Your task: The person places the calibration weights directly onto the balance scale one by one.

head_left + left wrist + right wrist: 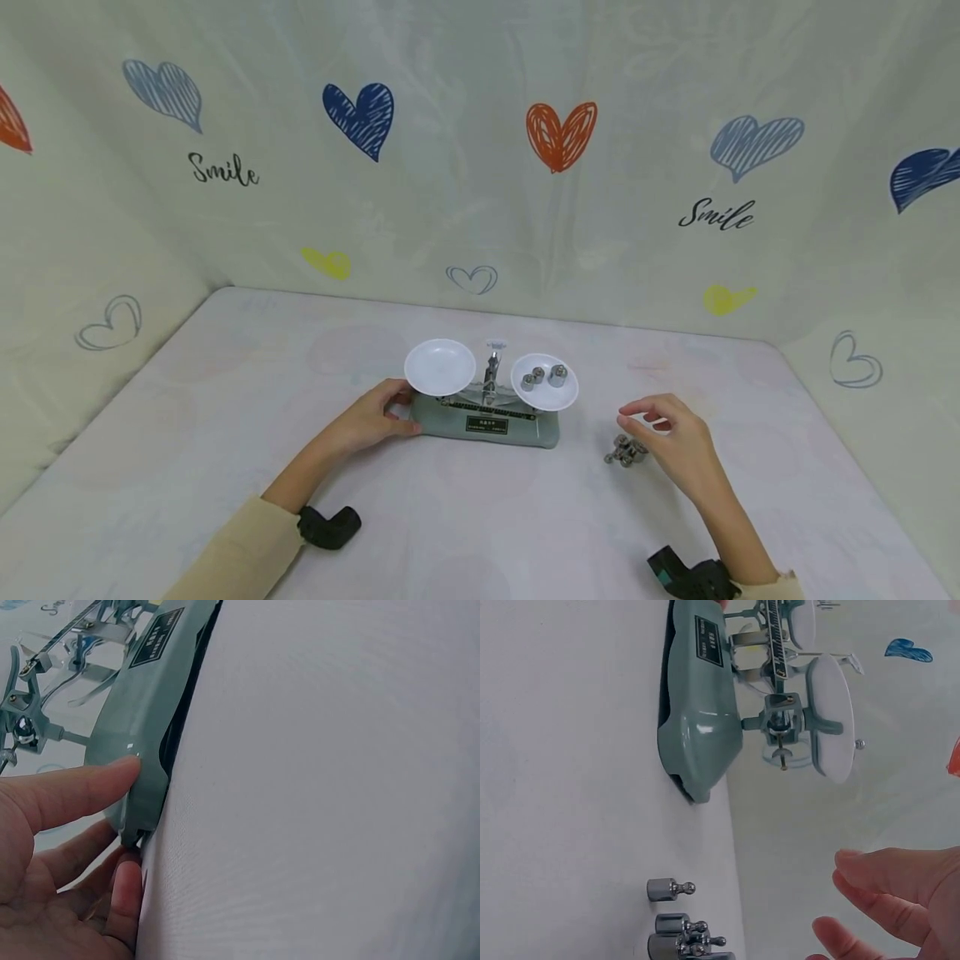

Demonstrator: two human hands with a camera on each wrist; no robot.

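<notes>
My left hand (371, 422) grips the left end of a grey-green balance scale (444, 419), its thumb (90, 787) pressed on the front of the base. Two white pans top the scale. The left pan (440, 365) is bare, while a few metal weights (557, 376) stand on the right pan (552, 402). Over to the right, my right hand (681, 442) hovers above a cluster of metal weights (622, 452) on the table. Its thumb and forefinger come close together with nothing visible between them. Knobbed tops show on the weights (661, 889) in the right wrist view.
A pale cloth covers the table (465, 508). Behind it hangs a light curtain (450, 192) printed with hearts and the word Smile. Each forearm wears a black wrist camera, one (330, 528) on the left and one (693, 577) on the right.
</notes>
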